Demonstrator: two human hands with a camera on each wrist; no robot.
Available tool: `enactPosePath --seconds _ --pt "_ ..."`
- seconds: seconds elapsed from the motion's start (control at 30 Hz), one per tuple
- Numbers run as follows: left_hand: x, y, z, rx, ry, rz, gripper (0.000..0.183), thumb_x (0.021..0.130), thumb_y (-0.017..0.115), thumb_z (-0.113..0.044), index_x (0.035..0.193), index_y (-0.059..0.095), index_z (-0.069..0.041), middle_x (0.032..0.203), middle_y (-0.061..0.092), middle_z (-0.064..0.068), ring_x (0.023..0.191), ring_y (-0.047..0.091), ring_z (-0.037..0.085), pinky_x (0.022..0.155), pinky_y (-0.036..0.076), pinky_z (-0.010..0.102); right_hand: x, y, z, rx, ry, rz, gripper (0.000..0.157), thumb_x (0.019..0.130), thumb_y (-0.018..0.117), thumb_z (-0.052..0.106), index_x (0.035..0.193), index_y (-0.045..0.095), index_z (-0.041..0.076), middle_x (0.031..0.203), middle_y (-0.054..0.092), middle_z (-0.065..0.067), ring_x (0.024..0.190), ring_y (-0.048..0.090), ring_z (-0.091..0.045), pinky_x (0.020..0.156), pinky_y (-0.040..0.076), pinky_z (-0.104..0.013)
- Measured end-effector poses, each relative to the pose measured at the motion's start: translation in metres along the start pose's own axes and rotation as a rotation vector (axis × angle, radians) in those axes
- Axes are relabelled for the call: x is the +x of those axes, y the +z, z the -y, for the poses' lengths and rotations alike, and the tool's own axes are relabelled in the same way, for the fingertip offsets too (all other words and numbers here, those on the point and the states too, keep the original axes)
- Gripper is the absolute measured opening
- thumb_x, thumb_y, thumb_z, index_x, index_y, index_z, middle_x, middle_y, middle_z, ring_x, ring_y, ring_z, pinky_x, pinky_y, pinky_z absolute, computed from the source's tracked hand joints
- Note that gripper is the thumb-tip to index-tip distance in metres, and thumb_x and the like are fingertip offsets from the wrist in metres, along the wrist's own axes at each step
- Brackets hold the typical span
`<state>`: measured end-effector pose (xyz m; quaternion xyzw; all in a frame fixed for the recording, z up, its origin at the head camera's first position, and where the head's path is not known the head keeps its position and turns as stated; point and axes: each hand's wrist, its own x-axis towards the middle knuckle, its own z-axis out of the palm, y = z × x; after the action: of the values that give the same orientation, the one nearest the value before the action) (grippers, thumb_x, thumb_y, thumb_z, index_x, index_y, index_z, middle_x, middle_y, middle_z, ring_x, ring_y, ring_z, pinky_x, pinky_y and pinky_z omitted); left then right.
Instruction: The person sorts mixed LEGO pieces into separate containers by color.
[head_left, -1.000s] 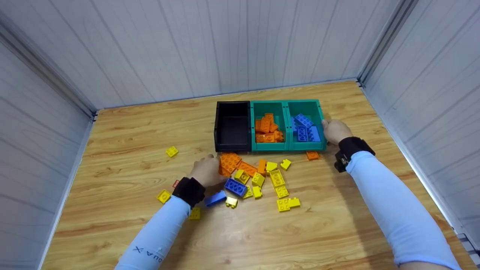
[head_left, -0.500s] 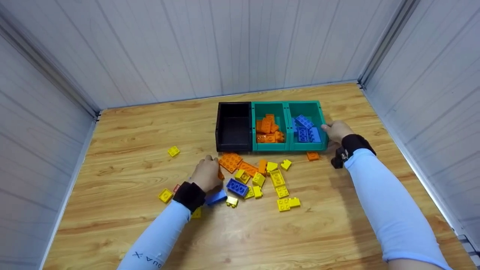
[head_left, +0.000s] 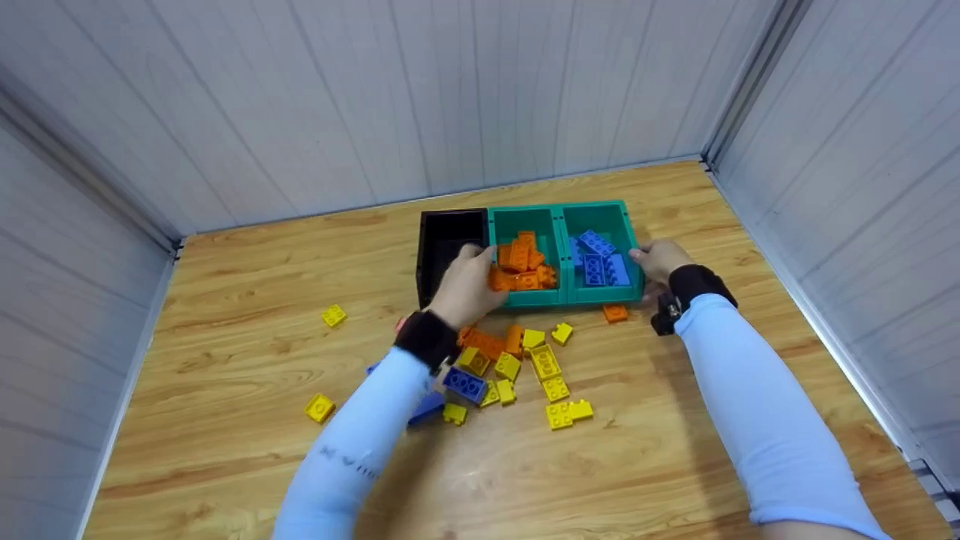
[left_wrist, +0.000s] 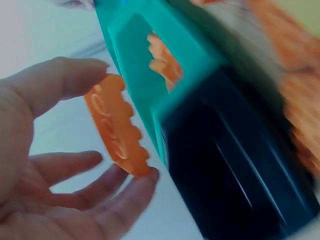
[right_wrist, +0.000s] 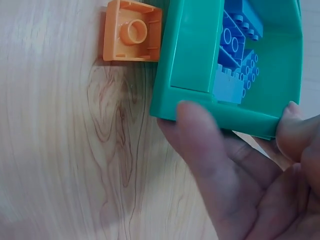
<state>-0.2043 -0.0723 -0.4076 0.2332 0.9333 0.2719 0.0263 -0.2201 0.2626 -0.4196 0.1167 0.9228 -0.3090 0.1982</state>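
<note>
My left hand (head_left: 466, 291) pinches an orange toy brick (left_wrist: 116, 125) between thumb and fingertips. In the head view it is over the front of the black bin (head_left: 435, 247) and the left edge of the middle green bin (head_left: 559, 244), which holds several orange bricks (head_left: 519, 259). My right hand (head_left: 661, 260) grips the right wall of the right green bin (right_wrist: 192, 55), thumb on the rim and fingers along the outside. Several blue bricks (right_wrist: 232, 60) lie in that bin. A small orange brick (right_wrist: 133, 31) lies upside down on the table beside it.
Yellow bricks (head_left: 545, 362), an orange brick (head_left: 484, 343) and blue bricks (head_left: 465, 384) lie loose on the wooden table (head_left: 637, 465) before the bins. Farther left are two yellow bricks (head_left: 319, 407). White panel walls (head_left: 337, 97) enclose the table's back and sides.
My left hand has lifted from the loose pile and moved up and right to the bins with an orange brick. My right hand has stayed on the right bin.
</note>
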Motion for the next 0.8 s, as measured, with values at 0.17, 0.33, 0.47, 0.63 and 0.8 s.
enactPosePath --seconds 0.17,0.33,0.47,0.63,0.8 --pt "0.039 0.022 -0.015 -0.008 0.021 0.040 0.067 0.086 0.077 -0.014 0.144 0.047 0.003 0.137 0.048 0.024 0.117 0.055 0.032 0.098 0.048 0.037 -0.001 0.005 0.004 0.051 0.052 0.027 0.056 0.110 0.031 0.030 0.155 0.024 -0.001 0.155 0.028 -0.028 0.125 0.050 -0.040 0.100 0.045 -0.045" --pt "0.058 0.037 -0.016 -0.005 0.006 0.043 0.063 0.090 0.074 -0.013 0.145 0.047 0.001 0.140 0.047 0.023 0.124 0.052 0.032 0.102 0.045 0.035 0.001 0.009 0.004 0.133 0.087 0.054 0.055 0.110 0.031 0.030 0.157 0.022 0.004 0.153 0.032 -0.027 0.086 0.068 -0.033 0.068 0.057 -0.035" --pt "0.063 0.041 -0.011 -0.005 0.013 0.047 0.059 0.091 0.073 -0.012 0.144 0.048 0.000 0.143 0.047 0.022 0.125 0.053 0.032 0.102 0.045 0.036 0.004 0.010 0.003 0.137 0.099 0.061 0.055 0.109 0.032 0.031 0.157 0.021 0.006 0.153 0.031 -0.027 0.064 0.065 -0.022 0.056 0.055 -0.030" --pt "0.057 0.035 -0.006 0.012 0.048 0.051 0.049 0.093 0.070 -0.012 0.139 0.055 -0.002 0.141 0.051 0.020 0.125 0.053 0.031 0.102 0.045 0.038 0.006 0.008 0.003 0.143 0.105 0.060 0.055 0.109 0.032 0.031 0.158 0.020 0.007 0.154 0.029 -0.028 0.051 0.053 -0.014 0.056 0.055 -0.030" --pt "0.039 0.021 0.001 0.039 0.111 0.029 0.034 0.092 0.071 -0.012 0.124 0.068 -0.002 0.124 0.062 0.016 0.114 0.059 0.031 0.097 0.048 0.039 0.004 0.000 0.001 0.143 0.092 0.040 0.055 0.109 0.032 0.030 0.157 0.021 0.005 0.153 0.030 -0.029 0.050 0.053 -0.013 0.058 0.057 -0.032"
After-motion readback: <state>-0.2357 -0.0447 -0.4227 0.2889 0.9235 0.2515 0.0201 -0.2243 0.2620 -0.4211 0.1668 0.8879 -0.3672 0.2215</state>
